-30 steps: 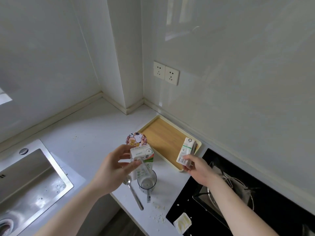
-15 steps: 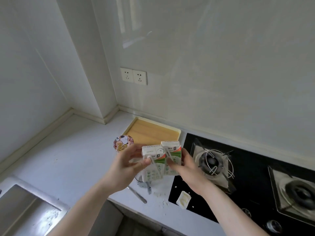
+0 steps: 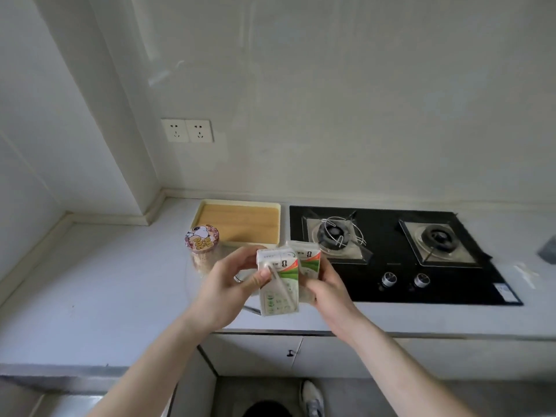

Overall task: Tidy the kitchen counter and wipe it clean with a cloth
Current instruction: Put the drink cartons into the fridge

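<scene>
1. Left grip [image 3: 224,291] grasps a carton [image 3: 278,284], thumb on its straw, above the bench [image 3: 105,284] edge.
2. Right grip [image 3: 326,284] grasps a second carton [image 3: 310,260], touching the first from behind.
3. Behind them, left to right: jar [image 3: 202,246], tray [image 3: 237,221], hob [image 3: 391,254].
</scene>
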`<move>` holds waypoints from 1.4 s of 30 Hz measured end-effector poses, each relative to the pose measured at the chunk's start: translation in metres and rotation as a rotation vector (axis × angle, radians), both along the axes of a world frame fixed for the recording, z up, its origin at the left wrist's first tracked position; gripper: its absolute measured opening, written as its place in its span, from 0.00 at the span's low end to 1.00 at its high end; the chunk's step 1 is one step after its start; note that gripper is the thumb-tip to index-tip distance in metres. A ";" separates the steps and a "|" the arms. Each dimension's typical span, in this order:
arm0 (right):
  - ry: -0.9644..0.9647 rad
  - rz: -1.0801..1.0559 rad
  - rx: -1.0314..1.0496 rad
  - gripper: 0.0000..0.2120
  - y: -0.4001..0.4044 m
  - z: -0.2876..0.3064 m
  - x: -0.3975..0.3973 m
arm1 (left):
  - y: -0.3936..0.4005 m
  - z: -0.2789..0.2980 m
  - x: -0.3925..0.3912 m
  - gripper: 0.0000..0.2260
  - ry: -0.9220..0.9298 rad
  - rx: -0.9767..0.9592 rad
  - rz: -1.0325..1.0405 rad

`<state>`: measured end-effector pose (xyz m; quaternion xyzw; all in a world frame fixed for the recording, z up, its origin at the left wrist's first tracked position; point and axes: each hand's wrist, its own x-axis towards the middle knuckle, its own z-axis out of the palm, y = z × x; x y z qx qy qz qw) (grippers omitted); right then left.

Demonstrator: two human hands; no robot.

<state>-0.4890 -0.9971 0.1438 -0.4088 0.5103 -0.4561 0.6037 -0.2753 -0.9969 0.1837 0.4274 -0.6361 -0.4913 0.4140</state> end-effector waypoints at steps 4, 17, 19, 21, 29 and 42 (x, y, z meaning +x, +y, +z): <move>-0.129 -0.039 0.138 0.15 0.050 0.009 -0.010 | 0.030 -0.004 -0.012 0.16 0.104 0.115 -0.067; 0.055 -0.239 0.107 0.18 0.187 0.023 -0.112 | 0.119 -0.029 -0.172 0.23 -0.048 0.235 -0.100; 0.057 -0.338 0.113 0.17 0.205 0.024 -0.141 | 0.131 -0.023 -0.212 0.23 -0.032 0.314 -0.170; 0.042 -0.429 0.121 0.16 0.225 0.025 -0.178 | 0.142 -0.024 -0.253 0.26 -0.032 0.407 -0.229; -0.164 -0.615 0.239 0.27 0.278 0.025 -0.343 | 0.204 -0.018 -0.436 0.12 -0.040 0.439 -0.409; 0.183 -0.647 0.287 0.29 0.309 0.037 -0.518 | 0.197 -0.002 -0.601 0.23 -0.189 0.332 -0.667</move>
